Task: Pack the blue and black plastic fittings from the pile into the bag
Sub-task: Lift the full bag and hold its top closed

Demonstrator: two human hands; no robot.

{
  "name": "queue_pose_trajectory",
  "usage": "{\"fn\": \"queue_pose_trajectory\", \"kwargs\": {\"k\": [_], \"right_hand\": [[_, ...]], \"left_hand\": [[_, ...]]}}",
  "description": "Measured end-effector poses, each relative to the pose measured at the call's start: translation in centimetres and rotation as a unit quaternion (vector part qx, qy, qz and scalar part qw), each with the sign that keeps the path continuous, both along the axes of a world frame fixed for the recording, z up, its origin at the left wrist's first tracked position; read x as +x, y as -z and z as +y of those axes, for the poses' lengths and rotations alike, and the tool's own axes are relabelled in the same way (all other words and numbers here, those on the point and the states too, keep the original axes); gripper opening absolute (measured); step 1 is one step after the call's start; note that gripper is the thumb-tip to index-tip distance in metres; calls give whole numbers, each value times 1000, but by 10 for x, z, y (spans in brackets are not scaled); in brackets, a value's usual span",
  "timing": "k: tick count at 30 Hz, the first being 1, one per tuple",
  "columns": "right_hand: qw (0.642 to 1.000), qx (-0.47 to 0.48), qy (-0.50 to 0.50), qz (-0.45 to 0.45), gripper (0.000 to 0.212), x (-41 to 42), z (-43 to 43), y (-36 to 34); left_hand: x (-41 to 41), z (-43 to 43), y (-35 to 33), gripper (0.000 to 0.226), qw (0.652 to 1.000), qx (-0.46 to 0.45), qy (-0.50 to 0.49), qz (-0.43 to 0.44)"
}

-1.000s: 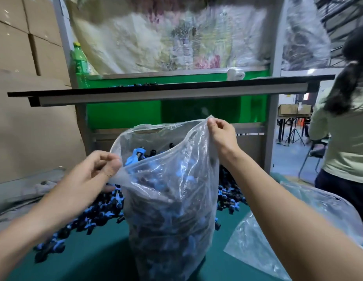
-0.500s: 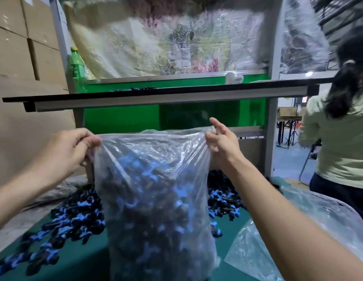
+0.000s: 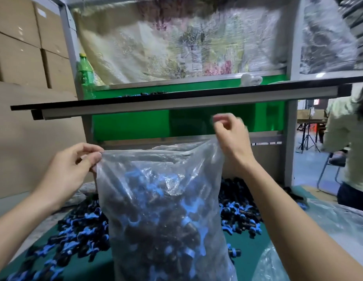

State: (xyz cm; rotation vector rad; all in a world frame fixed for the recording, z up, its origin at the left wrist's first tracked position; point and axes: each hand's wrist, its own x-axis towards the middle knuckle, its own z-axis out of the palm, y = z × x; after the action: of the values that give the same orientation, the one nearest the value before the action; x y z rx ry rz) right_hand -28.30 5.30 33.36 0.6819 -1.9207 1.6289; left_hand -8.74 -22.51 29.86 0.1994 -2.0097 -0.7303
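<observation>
Fittings [image 3: 160,220] in blue and black fill most of the clear bag [image 3: 176,163], which stands upright on the green table top [image 3: 247,248] in the middle of the view. The left hand [image 3: 71,169] pinches the bag's upper left corner between thumb and fingers and holds the rim taut. The right hand [image 3: 231,136] is at the raised right corner of the rim with its fingers curled. It is blurred, so I cannot tell whether it grips the plastic or only touches it.

The pile [image 3: 79,236] of loose fittings lies on the table against the bag's base, spreading out to the left, behind it and to the right. A second sheet of clear plastic [image 3: 318,230] lies crumpled at the right, under the right forearm. A black and grey shelf rail [image 3: 176,102] runs across just above the hands. Behind it are a green panel [image 3: 132,124] and a flowered cloth [image 3: 176,41]. A green bottle [image 3: 85,74] stands at the shelf's left end, beside stacked cardboard boxes [image 3: 18,37]. Another person [image 3: 349,149] stands at the far right.
</observation>
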Motion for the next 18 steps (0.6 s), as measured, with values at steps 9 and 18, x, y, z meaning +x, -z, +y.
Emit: {"fn": "queue_pose_trajectory", "kwargs": {"k": [9,18], "right_hand": [[814,527,-146,197,47,107,-171,-26],[820,498,-204,195,27,60,-189,0]], "left_hand": [[12,-3,-5,30,999,-6,42,-4],[-16,-49,6,24,999,36,11,-11]]}}
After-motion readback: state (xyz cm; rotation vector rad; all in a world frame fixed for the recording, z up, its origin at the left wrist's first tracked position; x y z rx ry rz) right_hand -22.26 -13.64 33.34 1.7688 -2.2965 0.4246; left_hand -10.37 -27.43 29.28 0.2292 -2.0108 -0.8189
